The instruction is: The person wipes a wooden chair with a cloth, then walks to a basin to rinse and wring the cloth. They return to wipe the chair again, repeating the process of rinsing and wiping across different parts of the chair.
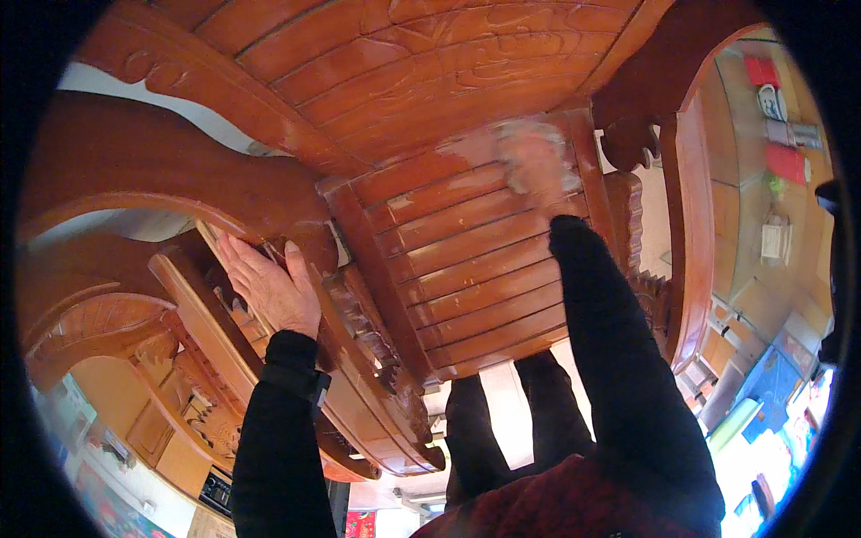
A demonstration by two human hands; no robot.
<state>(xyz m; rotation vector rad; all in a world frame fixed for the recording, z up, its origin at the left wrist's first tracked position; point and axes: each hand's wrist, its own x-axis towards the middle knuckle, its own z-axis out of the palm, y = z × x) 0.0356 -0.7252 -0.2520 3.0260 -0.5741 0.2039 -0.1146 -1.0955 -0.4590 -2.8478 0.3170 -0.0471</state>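
A carved, reddish-brown wooden chair with a slatted seat [477, 269] fills the middle, its broad backrest [444, 74] at the top. At the left, my left hand [272, 282] lies on the chair's wooden armrest [363, 403], fingers extended and thumb apart, with nothing seen in it. My right hand [541, 161] is strongly blurred over the back right part of the seat. A pale greyish thing, also blurred, shows around its edges; whether it is a cloth and how the fingers hold it cannot be told.
The right armrest [693, 255] curves down beside the seat. Close at the left stands more carved wooden furniture [107, 316]. A white box [775, 239] and red items [785, 163] lie on a surface at the far right. My legs [474, 430] are just before the seat's front edge.
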